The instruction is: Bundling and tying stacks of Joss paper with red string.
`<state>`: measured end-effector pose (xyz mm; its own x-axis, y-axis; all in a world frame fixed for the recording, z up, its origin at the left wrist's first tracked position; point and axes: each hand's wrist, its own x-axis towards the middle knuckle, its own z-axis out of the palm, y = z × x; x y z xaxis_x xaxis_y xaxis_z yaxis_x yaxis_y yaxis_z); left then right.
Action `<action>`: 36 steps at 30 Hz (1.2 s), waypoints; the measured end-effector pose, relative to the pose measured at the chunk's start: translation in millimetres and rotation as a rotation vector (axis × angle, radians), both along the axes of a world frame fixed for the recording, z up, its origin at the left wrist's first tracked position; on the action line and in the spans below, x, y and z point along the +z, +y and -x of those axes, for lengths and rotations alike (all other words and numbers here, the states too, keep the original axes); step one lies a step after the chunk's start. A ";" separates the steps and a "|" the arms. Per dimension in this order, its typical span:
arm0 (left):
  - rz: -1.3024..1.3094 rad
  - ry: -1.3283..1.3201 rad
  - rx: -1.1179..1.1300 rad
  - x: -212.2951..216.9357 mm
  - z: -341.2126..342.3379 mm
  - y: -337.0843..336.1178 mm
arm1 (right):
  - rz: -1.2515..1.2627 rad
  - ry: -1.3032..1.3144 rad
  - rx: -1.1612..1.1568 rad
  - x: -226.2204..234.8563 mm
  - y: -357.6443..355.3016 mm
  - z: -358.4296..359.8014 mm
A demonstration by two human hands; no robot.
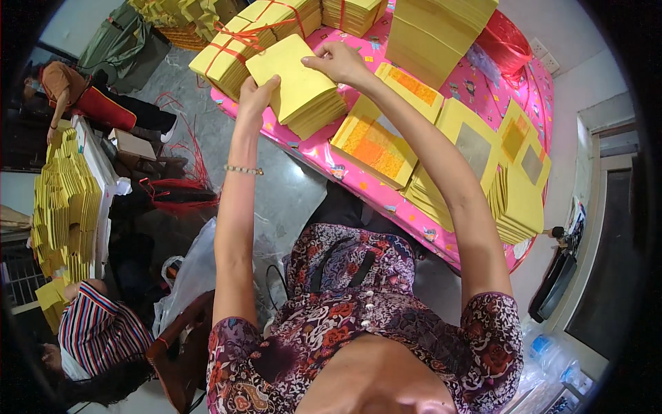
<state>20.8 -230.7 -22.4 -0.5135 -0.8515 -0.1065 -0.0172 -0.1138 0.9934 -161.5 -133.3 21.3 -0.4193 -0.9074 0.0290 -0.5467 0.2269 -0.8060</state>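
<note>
Both my hands are on a squarish stack of yellow paper (289, 79) at the near edge of a table with a pink patterned cover (331, 148). My left hand (255, 98) grips the stack's left side, thumb on the top sheet and fingers hidden behind the edge. At the far right corner my right hand (340, 63) pinches the stack, its thumb also on top. Just behind stand yellow paper bundles (221, 58) tied with red string (238, 40). Right of the stack lies a pile of yellow paper with an orange printed panel (376, 145).
More yellow piles with grey squares (469, 145) cover the table's right side, below a tall yellow stack (438, 34) and red plastic string (507, 48). At left, two people (103, 317) work beside a white table (103, 172) holding yellow paper. Red string (183, 183) litters the floor.
</note>
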 end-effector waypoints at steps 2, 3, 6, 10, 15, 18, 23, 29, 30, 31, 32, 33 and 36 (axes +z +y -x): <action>-0.031 -0.011 -0.012 -4.8 5.5 2.8 | -0.064 0.030 -0.037 -8.0 -1.4 2.9; -0.033 -0.010 -0.013 -7.0 8.4 4.0 | -0.067 0.031 -0.039 -12.3 -1.2 4.1; -0.041 -0.042 0.006 -14.8 11.1 6.2 | -0.082 0.038 -0.042 -22.8 0.0 3.0; 0.009 -0.055 0.018 -19.0 17.7 6.3 | -0.058 0.134 -0.073 -36.7 1.3 8.0; 0.188 -0.139 0.036 -40.0 19.7 -4.7 | 0.001 0.154 -0.068 -43.8 2.6 10.3; 0.298 -0.233 0.087 -67.2 12.3 -24.6 | -0.039 0.154 -0.014 -39.4 -1.1 0.3; 0.370 -0.336 0.073 -55.2 24.4 -12.4 | -0.016 0.319 -0.021 -47.6 2.9 8.4; 0.409 -0.375 0.094 -44.1 23.4 -3.8 | -0.066 0.349 -0.003 -44.6 3.6 6.3; 0.425 -0.392 0.097 -41.0 24.3 -0.8 | -0.068 0.348 -0.004 -43.1 4.2 5.6; 0.423 -0.393 0.099 -39.2 23.7 0.6 | -0.106 0.437 0.001 -40.4 4.1 2.9; 0.460 -0.440 0.115 -37.4 23.0 1.8 | -0.143 0.526 0.007 -37.7 4.4 0.6; 0.497 -0.488 0.132 -35.8 22.1 3.0 | -0.143 0.526 0.011 -34.9 4.8 -1.2; 0.513 -0.531 0.156 -29.2 22.8 9.0 | 0.051 0.600 0.041 -36.5 3.5 -0.8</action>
<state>-2.0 -221.6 -51.6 -0.3734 -0.9194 0.1233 -0.5297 0.3204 0.7853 -160.7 -129.8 -15.2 -0.2808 -0.9138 0.2935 -0.9170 0.1652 -0.3630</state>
